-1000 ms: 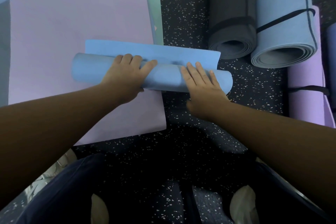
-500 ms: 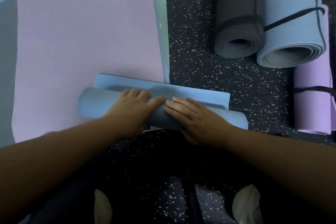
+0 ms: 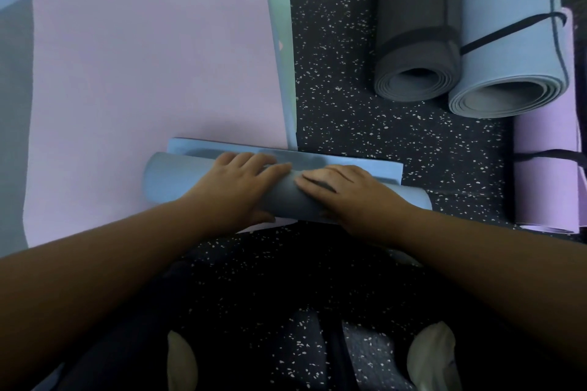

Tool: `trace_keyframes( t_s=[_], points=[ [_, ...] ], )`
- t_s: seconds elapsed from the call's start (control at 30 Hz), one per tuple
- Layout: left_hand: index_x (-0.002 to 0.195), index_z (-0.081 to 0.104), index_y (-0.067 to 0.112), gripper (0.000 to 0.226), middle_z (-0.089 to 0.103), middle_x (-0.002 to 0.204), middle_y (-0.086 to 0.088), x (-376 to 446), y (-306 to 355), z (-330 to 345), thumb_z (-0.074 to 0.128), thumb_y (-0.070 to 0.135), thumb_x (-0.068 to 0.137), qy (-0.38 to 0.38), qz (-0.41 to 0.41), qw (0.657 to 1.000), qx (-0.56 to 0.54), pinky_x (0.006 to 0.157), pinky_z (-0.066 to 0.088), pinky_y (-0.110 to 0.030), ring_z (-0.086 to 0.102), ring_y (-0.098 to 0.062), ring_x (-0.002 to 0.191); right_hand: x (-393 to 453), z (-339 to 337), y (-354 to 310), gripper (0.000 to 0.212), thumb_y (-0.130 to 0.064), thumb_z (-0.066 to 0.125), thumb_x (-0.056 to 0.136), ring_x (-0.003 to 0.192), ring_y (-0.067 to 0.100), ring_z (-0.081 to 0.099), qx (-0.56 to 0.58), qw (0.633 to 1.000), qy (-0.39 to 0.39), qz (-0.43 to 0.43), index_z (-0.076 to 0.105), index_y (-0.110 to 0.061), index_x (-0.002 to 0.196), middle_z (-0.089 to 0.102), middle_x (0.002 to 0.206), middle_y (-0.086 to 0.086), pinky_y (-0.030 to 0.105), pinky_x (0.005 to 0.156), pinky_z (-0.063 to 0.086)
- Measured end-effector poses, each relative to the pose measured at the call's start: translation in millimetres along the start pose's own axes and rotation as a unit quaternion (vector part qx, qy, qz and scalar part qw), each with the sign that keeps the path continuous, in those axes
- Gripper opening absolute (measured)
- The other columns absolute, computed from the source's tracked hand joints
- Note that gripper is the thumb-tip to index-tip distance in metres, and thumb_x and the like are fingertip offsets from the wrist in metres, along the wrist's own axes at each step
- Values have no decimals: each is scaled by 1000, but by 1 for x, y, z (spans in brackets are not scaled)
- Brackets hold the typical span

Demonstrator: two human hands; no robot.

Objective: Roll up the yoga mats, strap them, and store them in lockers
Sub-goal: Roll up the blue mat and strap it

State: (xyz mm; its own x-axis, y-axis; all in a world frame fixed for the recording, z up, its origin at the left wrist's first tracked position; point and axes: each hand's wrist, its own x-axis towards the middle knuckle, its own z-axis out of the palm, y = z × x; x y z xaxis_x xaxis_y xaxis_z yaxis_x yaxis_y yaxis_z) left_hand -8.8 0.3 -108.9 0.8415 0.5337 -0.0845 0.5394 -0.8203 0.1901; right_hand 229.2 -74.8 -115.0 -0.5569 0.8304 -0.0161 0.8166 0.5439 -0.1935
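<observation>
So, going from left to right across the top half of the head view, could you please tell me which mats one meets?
Flat pink mat → teal mat edge → rolled grey mat → rolled light-blue mat

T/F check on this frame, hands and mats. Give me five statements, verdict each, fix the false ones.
1. Both hands rest on the blue mat roll. True: left hand and right hand lie on top of it near its middle.
2. The blue mat is fully rolled. False: a flat strip of it still lies just beyond the roll.
3. The grey rolled mat has a dark strap round it. True.
4. The pink mat is rolled up. False: it lies spread flat on the floor.
5. The light blue rolled mat lies left of the grey one. False: it lies to its right, against it.
</observation>
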Motion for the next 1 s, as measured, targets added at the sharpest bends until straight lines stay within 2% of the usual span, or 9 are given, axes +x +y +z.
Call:
trace_keyframes(
  t_s=[0.13, 0.23, 0.33, 0.4, 0.5, 0.57, 0.67, 0.83, 1.0],
  points=[
    [134, 44, 22, 65, 58, 123, -10, 6, 3, -6, 43, 56, 79, 22, -31, 999, -38, 91, 46, -46, 59, -35, 105, 6, -5, 11, 54, -30, 42, 85, 109, 19, 52, 12, 999, -31, 37, 46, -18, 138, 56, 133, 0, 37, 88, 47],
    [135, 39, 25, 61, 54, 129, -12, 5, 10, -1, 59, 41, 80, 62, -21, 998, -20, 101, 37, -50, 53, -35, 113, 12, -14, 14, 54, -36, 31, 89, 108, 22, 59, 9, 996, -52, 68, 53, -18, 135, 60, 130, -2, 37, 86, 49],
    [140, 36, 21, 87, 53, 135, -17, 2, 15, 10, 76, 47, 67, 52, -3, 998, 47, 100, 36, -63, 50, -36, 125, 13, -18, 19, 61, -45, 21, 89, 119, 23, 52, 41, 988, -77, 125, 49, -23, 139, 57, 133, -3, 39, 95, 41],
    [142, 34, 20, 100, 52, 138, -18, 1, 15, 13, 80, 54, 59, 37, 2, 996, 83, 98, 38, -64, 51, -38, 125, 12, -19, 17, 58, -46, 30, 87, 111, 26, 55, 31, 988, -31, 151, 59, -16, 128, 61, 122, 4, 41, 92, 45],
    [143, 32, 19, 103, 51, 138, -18, 5, 12, 12, 80, 55, 59, 35, 6, 994, 106, 96, 40, -63, 53, -40, 122, 7, -24, 7, 29, -30, 45, 83, 87, 28, 50, -39, 990, 74, 112, 57, -12, 102, 60, 99, 10, 39, 74, 42],
    [143, 32, 19, 102, 51, 138, -18, 7, 11, 12, 77, 57, 60, 31, 9, 992, 118, 95, 40, -63, 53, -40, 121, -7, -24, -2, 17, -19, 46, 78, 78, 26, 43, -27, 997, 76, 20, 47, -15, 95, 56, 88, 10, 38, 67, 35],
    [142, 31, 18, 103, 52, 138, -19, 6, 11, 14, 77, 58, 59, 30, 7, 992, 125, 95, 40, -63, 53, -41, 121, -43, -17, -14, 22, -17, 45, 77, 78, 24, 48, 51, 997, -9, -63, 47, -18, 99, 58, 92, 7, 36, 68, 44],
    [143, 30, 18, 106, 50, 139, -19, 2, 13, 16, 77, 60, 57, 30, 10, 990, 136, 95, 38, -65, 51, -42, 123, -103, -1, -33, 42, -30, 47, 76, 87, 16, 61, 80, 961, -241, -106, 51, -34, 117, 60, 113, -1, 27, 64, 54],
    [144, 29, 18, 107, 48, 141, -19, 2, 13, 15, 77, 59, 58, 20, 6, 990, 138, 97, 37, -64, 50, -41, 125, -106, 12, -44, 69, -38, 75, 53, 102, 18, 63, 108, 940, -295, -132, 57, -47, 119, 56, 133, 3, 26, 69, 56]
  ],
)
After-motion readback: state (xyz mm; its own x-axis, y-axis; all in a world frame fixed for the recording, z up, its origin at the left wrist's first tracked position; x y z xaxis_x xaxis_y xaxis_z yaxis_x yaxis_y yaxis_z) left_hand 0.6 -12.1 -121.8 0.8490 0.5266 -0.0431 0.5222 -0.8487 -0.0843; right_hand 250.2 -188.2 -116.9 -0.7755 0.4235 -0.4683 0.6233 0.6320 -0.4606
